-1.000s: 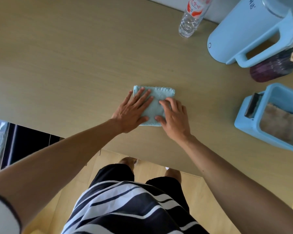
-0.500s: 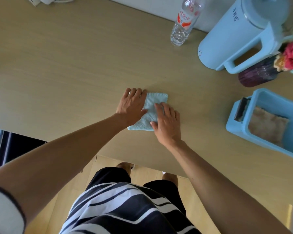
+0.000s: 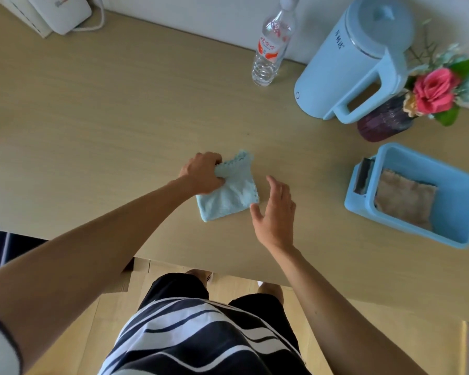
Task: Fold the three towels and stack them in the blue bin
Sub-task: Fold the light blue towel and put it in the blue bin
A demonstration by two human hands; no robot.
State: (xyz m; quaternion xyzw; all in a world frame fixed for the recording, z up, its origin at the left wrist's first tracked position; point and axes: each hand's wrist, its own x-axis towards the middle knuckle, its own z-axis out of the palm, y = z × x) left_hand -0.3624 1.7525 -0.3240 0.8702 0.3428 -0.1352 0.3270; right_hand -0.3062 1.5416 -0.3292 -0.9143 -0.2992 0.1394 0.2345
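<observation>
A folded light blue towel (image 3: 232,196) lies near the middle of the wooden table (image 3: 114,109). My left hand (image 3: 205,173) grips its far left corner and lifts that edge a little. My right hand (image 3: 275,212) hovers just right of the towel, fingers spread, holding nothing. The blue bin (image 3: 455,190) stands at the right with a folded beige towel (image 3: 404,197) lying inside it. A third towel is not in view.
A light blue kettle (image 3: 347,66), a clear water bottle (image 3: 272,47) and a purple vase with flowers (image 3: 385,121) stand along the far right. A white device (image 3: 52,12) sits at the far left corner. The table's near edge runs just below my hands.
Both hands were pressing flat on the towel. Now my left hand has closed on its far corner and my right hand has lifted off to the right.
</observation>
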